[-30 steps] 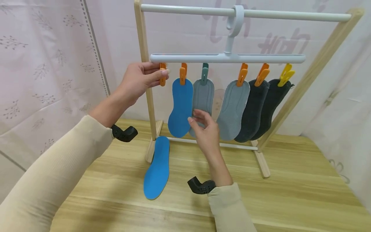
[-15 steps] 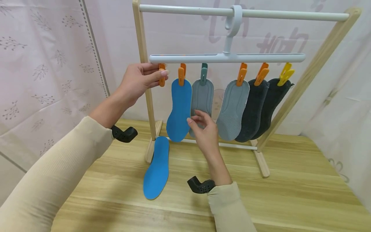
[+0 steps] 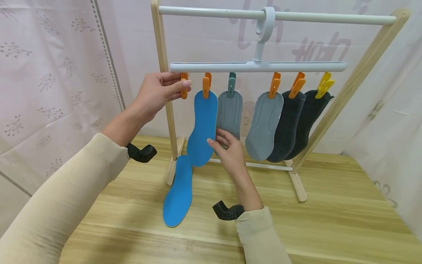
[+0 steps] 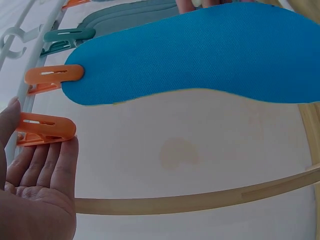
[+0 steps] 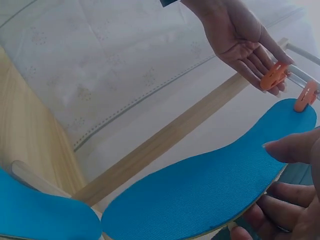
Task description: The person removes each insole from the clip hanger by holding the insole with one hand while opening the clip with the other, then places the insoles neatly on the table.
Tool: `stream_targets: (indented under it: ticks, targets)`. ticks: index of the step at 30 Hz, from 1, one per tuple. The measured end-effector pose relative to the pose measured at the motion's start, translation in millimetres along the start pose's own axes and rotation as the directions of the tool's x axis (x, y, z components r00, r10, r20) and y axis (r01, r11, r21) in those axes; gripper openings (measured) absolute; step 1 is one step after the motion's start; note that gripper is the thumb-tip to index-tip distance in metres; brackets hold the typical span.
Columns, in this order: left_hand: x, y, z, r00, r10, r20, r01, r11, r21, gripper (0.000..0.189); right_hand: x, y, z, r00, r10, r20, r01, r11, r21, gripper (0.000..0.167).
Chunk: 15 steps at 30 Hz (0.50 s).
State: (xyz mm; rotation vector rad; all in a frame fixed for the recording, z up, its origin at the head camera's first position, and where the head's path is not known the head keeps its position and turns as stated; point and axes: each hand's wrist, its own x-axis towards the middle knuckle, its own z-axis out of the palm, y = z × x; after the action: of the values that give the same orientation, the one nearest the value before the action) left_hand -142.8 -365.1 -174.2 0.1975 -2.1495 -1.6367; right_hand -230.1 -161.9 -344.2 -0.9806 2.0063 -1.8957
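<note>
My left hand [image 3: 159, 90] pinches an orange clip [image 3: 184, 88] at the left end of the white hanger [image 3: 217, 67]; nothing hangs from this clip. Beside it, a second orange clip [image 4: 55, 75] grips the top of a blue insole [image 3: 203, 121]. My right hand [image 3: 232, 148] is at that insole's right edge, thumb [image 5: 290, 147] over the front and fingers curled behind. The insole's lower end tilts out toward me. Another blue insole [image 3: 178, 194] lies on the table below, its top overlapped by the hanging one in the head view.
Two grey insoles [image 3: 265, 124] and two dark ones [image 3: 287, 126] hang farther right from green, orange and yellow clips. The hanger hooks over the white rod [image 3: 313, 16] of a wooden rack [image 3: 356, 91]. A patterned curtain [image 3: 56, 73] stands behind the wooden table [image 3: 313, 231].
The hanging blue insole's lower end has swung toward me and slightly left, with my right hand moving left and a little down alongside. My left hand stays at its clip.
</note>
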Motion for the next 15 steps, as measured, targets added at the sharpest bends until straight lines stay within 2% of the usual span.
stream_targets:
  ticks: [4, 5, 6, 10, 12, 15]
  targets:
    - [0.9, -1.9, 0.3, 1.0, 0.0, 0.002, 0.0, 1.0, 0.002, 0.045, 25.7, 66, 5, 0.996, -0.084, -0.005, 0.084, 0.996, -0.039, 0.057]
    - [1.1, -2.3, 0.3, 1.0, 0.0, 0.002, 0.0, 1.0, -0.001, 0.045, 30.7, 80, 6, 0.995, -0.1, 0.004, 0.1, 0.994, -0.036, 0.056]
    - [1.2, -2.6, 0.4, 1.0, -0.001, 0.001, 0.001, 1.0, -0.004, 0.045, 30.3, 82, 6, 0.995, -0.104, 0.008, 0.104, 0.994, -0.027, 0.055]
    - [1.8, -3.1, 0.5, 1.0, -0.004, -0.001, 0.004, 1.0, -0.008, 0.044, 9.3, 33, 8, 0.992, -0.117, 0.055, 0.113, 0.991, 0.073, 0.051]
    - [2.0, -3.1, 0.5, 1.0, -0.005, -0.002, 0.005, 1.0, -0.005, 0.044, -1.2, 5, 9, 0.994, -0.081, 0.075, 0.072, 0.991, 0.113, 0.049]
    - [2.1, -3.0, 0.5, 1.0, -0.007, -0.002, 0.007, 1.0, 0.004, 0.044, -4.6, -8, 11, 0.994, -0.016, 0.108, 0.003, 0.992, 0.128, 0.049]
